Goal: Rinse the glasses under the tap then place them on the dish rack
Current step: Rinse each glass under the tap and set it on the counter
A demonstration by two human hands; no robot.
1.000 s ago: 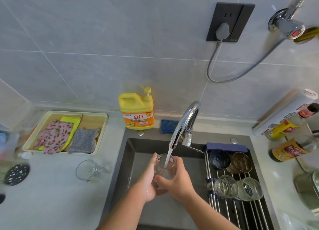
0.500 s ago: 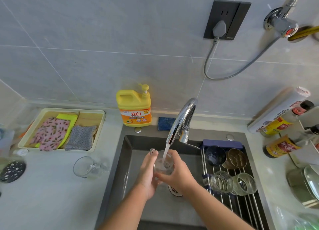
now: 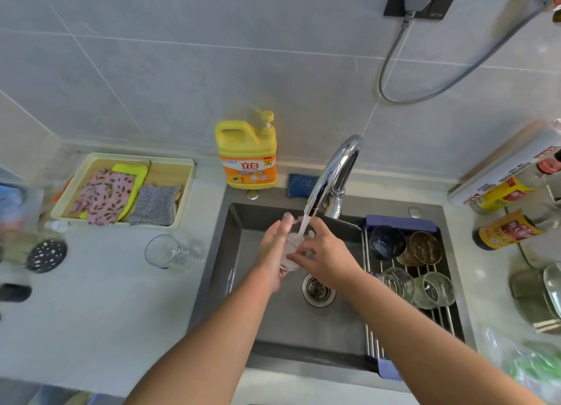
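1. Directly under the tap (image 3: pixel 334 173), one clear glass (image 3: pixel 290 248) is held above the sink (image 3: pixel 239 271). The water stream (image 3: pixel 303 226) falls into its mouth, and white froth shows inside.
2. The left hand (image 3: pixel 271 254) lays straight fingers flat along the glass's left side. The right hand (image 3: pixel 323 254) curls its thumb and fingers round the right side.
3. The dish rack (image 3: pixel 443 316) spans the sink's right part and carries four glasses. A dark blue glass (image 3: pixel 387 242) and an amber glass (image 3: pixel 423 248) sit at the back, and two clear glasses (image 3: pixel 397 283) sit in front.
4. On the bench (image 3: pixel 106 313) to the left, a cream tray (image 3: pixel 123 156) holds three cloths: pink patterned, yellow-green and grey.
5. One clear mug (image 3: pixel 165 251) stands between the tray and the sink.
6. A yellow detergent bottle (image 3: pixel 247 155) and a blue sponge (image 3: pixel 302 184) sit by the wall. Two sauce bottles (image 3: pixel 507 228) lie on the right.
7. The right forearm crosses over the rack's near left corner.
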